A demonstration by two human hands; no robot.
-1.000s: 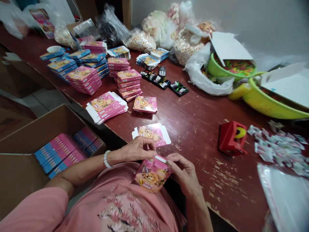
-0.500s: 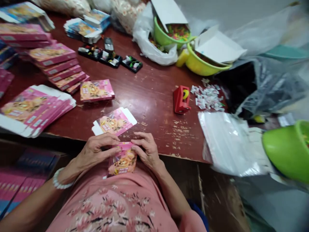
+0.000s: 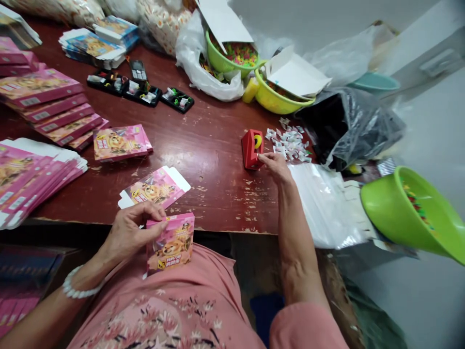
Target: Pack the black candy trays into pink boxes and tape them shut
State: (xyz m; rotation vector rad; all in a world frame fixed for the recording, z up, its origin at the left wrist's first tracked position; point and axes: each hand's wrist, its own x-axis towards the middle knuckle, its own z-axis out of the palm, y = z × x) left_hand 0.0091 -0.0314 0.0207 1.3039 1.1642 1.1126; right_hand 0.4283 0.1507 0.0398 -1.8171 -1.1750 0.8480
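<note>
My left hand [image 3: 140,230] pinches the top left corner of a pink cartoon-printed box [image 3: 174,242], which stands upright against my lap, its printed front facing me. At the front edge of a red tape dispenser [image 3: 251,150], my right hand [image 3: 274,167] has thumb and forefinger pinched together, where the tape comes off. The strip itself is too small and clear to make out. A yellow roll [image 3: 257,141] sits in the dispenser. Just beyond my left hand, a flat pink carton [image 3: 156,186] with white end flaps lies on the table.
Pink boxes [image 3: 54,97] are stacked at left, beside flattened cartons [image 3: 32,179]. Black trays [image 3: 125,89] hold small items behind. Small white packets [image 3: 290,144] and clear plastic bags [image 3: 319,203] lie right of the dispenser. A yellow-green bowl [image 3: 283,102] and a green tub [image 3: 385,203] stand farther off.
My right hand has left the pink box and reached right to the tape dispenser. The left hand keeps the box, now more upright. The camera view has shifted right.
</note>
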